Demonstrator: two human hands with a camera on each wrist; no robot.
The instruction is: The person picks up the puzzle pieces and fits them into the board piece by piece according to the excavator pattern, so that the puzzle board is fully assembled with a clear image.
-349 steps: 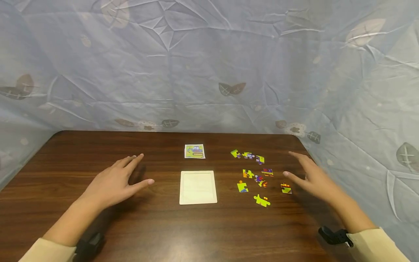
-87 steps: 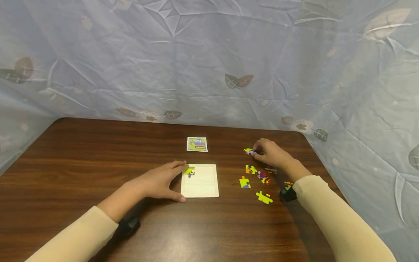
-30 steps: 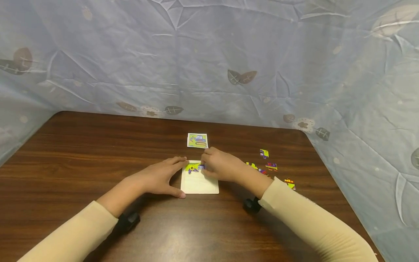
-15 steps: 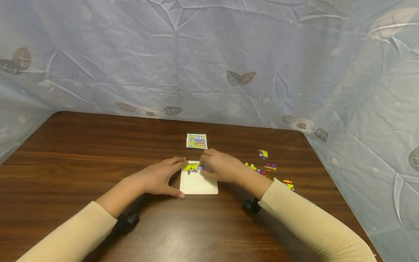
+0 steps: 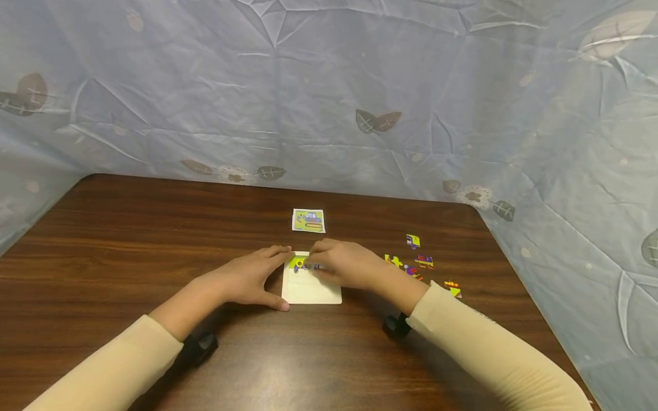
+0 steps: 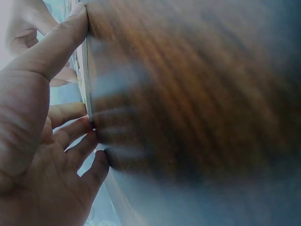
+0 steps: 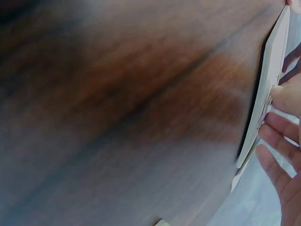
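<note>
My left hand [image 5: 247,279] spans the left side of a shallow cream puzzle tray [image 5: 313,294], fingertips at the far corner and thumb at the near one. In the left wrist view the thumb [image 6: 59,44] lies along the tray's edge. A yellow-green jigsaw piece [image 5: 296,263] lies in the tray's far left corner. Right beside it is a blue-purple piece [image 5: 316,266], mostly covered by my right hand [image 5: 344,262]. That hand's fingertips press on the pieces along the far side. Its fingers [image 7: 278,134] look fairly straight in the right wrist view.
A small picture card [image 5: 308,221] of a digger lies behind the tray. Loose jigsaw pieces lie to the right: a green one [image 5: 413,241], a striped one [image 5: 424,261], a red-and-green one [image 5: 452,287], and others partly behind the right forearm. A patterned curtain [image 5: 319,114] surrounds the table.
At first both hands were apart and the tray bare. A corner piece appeared, then my right hand brought a blue-and-green piece beside it. Just now its fingertips have shifted slightly left.
</note>
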